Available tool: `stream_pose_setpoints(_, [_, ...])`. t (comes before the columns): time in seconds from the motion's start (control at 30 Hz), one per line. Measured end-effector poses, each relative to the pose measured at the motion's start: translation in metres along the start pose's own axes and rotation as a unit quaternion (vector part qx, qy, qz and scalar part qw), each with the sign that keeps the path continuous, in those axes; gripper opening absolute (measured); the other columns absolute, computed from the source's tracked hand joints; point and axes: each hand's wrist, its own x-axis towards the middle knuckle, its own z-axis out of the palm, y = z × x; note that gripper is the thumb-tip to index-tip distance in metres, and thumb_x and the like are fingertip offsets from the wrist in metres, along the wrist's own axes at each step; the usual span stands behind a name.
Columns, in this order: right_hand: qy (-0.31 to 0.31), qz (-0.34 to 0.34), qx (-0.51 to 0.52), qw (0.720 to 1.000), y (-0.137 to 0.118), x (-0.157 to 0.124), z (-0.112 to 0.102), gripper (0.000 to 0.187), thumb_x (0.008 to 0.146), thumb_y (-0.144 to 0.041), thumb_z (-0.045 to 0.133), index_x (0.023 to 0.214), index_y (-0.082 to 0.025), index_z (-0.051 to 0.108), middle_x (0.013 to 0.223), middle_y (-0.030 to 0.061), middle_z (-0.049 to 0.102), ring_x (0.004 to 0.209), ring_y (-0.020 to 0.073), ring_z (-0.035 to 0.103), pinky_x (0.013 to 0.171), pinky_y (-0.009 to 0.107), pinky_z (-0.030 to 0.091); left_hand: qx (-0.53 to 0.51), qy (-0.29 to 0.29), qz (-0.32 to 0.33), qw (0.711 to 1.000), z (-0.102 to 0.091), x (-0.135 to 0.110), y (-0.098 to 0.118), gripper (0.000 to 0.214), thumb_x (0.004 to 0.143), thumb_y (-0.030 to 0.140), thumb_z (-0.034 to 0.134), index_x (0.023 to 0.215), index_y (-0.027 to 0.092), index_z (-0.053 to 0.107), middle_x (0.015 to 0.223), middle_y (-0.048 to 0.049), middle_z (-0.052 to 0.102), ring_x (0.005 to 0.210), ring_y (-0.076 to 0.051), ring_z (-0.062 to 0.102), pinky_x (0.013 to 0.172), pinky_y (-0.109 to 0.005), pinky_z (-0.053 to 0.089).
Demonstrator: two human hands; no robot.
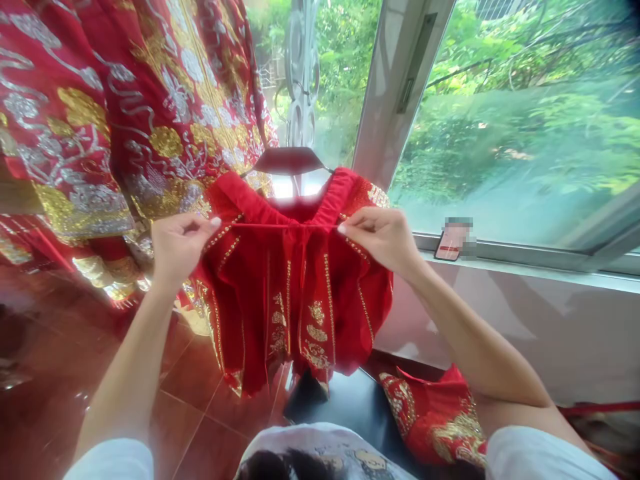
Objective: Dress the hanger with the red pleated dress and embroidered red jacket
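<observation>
A red garment [255,287] with gold trim and gold embroidery hangs on a dark hanger [289,161] in front of me. Across its upper front, just under the red neckband, runs a thin red cord [260,225], pulled straight between my two hands. My left hand [181,243] pinches it at the garment's left side, thumb against the fingers. At the other side, my right hand [380,233] pinches the cord's right part near the shoulder. The two meet the cloth closely; whether the fingertips also grip fabric cannot be made out. Near the neckband's middle, the cord passes over a gathered spot.
Large red gowns [150,133] with gold and silver embroidery hang at the left. A phone [451,241] leans on the window sill at the right. Below lies another red embroidered piece [435,417], beside a black flat surface [345,400]. The floor [190,380] is reddish tile.
</observation>
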Motion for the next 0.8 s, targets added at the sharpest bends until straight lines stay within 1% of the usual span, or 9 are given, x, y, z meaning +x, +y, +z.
stream_pose_setpoints(0.13, [0.056, 0.003, -0.025, 0.998, 0.019, 0.02, -0.025, 0.015, 0.07, -0.026, 0.071, 0.06, -0.018, 0.064, 0.049, -0.0031, 0.05, 0.046, 0.0077, 0.039, 0.045, 0.024, 0.027, 0.032, 0.06, -0.023, 0.997, -0.018, 0.012, -0.019, 0.017, 0.077, 0.031, 0.071, 0.066, 0.019, 0.067, 0.05, 0.0067, 0.046, 0.05, -0.007, 0.034, 0.049, -0.023, 0.025])
stream_pose_setpoints(0.23, [0.062, 0.029, -0.052, 0.996, 0.04, 0.026, -0.023, 0.019, 0.071, -0.025, 0.066, 0.055, -0.019, 0.056, 0.042, -0.0067, 0.039, 0.042, 0.0062, 0.029, 0.045, 0.024, 0.021, 0.059, 0.075, -0.032, 0.995, -0.018, 0.013, -0.034, 0.019, 0.079, 0.033, 0.07, 0.065, 0.021, 0.064, 0.049, 0.0067, 0.042, 0.05, -0.008, 0.032, 0.05, -0.024, 0.025])
stream_pose_setpoints(0.37, [0.015, 0.013, -0.175, 0.984, 0.049, 0.021, -0.002, 0.014, 0.077, -0.022, 0.058, 0.063, -0.02, 0.056, 0.046, -0.0051, 0.045, 0.045, 0.0094, 0.038, 0.053, 0.026, 0.03, 0.17, 0.117, -0.001, 0.978, 0.002, 0.006, -0.037, 0.023, 0.083, 0.035, 0.063, 0.066, 0.02, 0.062, 0.058, 0.0007, 0.054, 0.057, -0.014, 0.045, 0.061, -0.031, 0.035])
stream_pose_setpoints(0.43, [0.013, -0.018, -0.278, 0.96, 0.042, 0.017, 0.011, 0.011, 0.08, -0.021, 0.055, 0.069, -0.02, 0.058, 0.054, -0.0012, 0.054, 0.053, 0.013, 0.045, 0.057, 0.027, 0.032, 0.242, 0.142, 0.04, 0.959, 0.02, 0.0, -0.031, 0.018, 0.086, 0.032, 0.058, 0.078, 0.019, 0.066, 0.078, -0.0072, 0.064, 0.076, -0.022, 0.056, 0.075, -0.038, 0.039])
stream_pose_setpoints(0.5, [0.028, -0.055, -0.367, 0.928, 0.032, 0.015, 0.025, 0.011, 0.083, -0.02, 0.052, 0.074, -0.019, 0.059, 0.07, 0.005, 0.062, 0.066, 0.0178, 0.051, 0.06, 0.029, 0.033, 0.272, 0.142, 0.089, 0.948, 0.041, -0.006, -0.025, 0.02, 0.087, 0.033, 0.055, 0.095, 0.018, 0.067, 0.102, -0.014, 0.065, 0.1, -0.031, 0.055, 0.09, -0.046, 0.035])
stream_pose_setpoints(0.57, [0.037, -0.09, -0.411, 0.906, 0.024, 0.016, 0.041, 0.012, 0.086, -0.019, 0.05, 0.079, -0.018, 0.059, 0.083, 0.0102, 0.064, 0.078, 0.0216, 0.052, 0.062, 0.031, 0.035, 0.257, 0.089, 0.134, 0.953, 0.063, -0.011, -0.02, 0.027, 0.088, 0.04, 0.055, 0.104, 0.02, 0.066, 0.113, -0.0154, 0.062, 0.11, -0.034, 0.051, 0.096, -0.049, 0.029])
stream_pose_setpoints(0.67, [0.016, -0.12, -0.417, 0.901, 0.02, 0.022, 0.066, 0.015, 0.091, -0.025, 0.048, 0.086, -0.016, 0.06, 0.088, 0.0122, 0.063, 0.083, 0.0234, 0.05, 0.061, 0.032, 0.036, 0.237, -0.042, 0.19, 0.952, 0.088, -0.014, -0.017, 0.032, 0.087, 0.048, 0.056, 0.104, 0.022, 0.065, 0.109, -0.0133, 0.063, 0.105, -0.033, 0.053, 0.093, -0.046, 0.03])
stream_pose_setpoints(0.73, [-0.003, -0.118, -0.419, 0.9, 0.024, 0.027, 0.078, 0.017, 0.093, -0.025, 0.047, 0.085, -0.016, 0.059, 0.088, 0.0123, 0.062, 0.083, 0.0235, 0.05, 0.061, 0.032, 0.036, 0.257, -0.096, 0.209, 0.939, 0.098, -0.012, -0.017, 0.03, 0.09, 0.046, 0.053, 0.099, 0.021, 0.065, 0.104, -0.0132, 0.065, 0.098, -0.03, 0.055, 0.087, -0.043, 0.033])
stream_pose_setpoints(0.8, [-0.02, -0.104, -0.419, 0.902, 0.03, 0.031, 0.084, 0.02, 0.094, -0.019, 0.042, 0.082, -0.017, 0.058, 0.089, 0.0127, 0.062, 0.084, 0.0235, 0.05, 0.062, 0.032, 0.037, 0.281, -0.123, 0.204, 0.93, 0.101, -0.007, -0.016, 0.027, 0.094, 0.038, 0.046, 0.092, 0.019, 0.065, 0.095, -0.0134, 0.065, 0.089, -0.028, 0.056, 0.079, -0.04, 0.035])
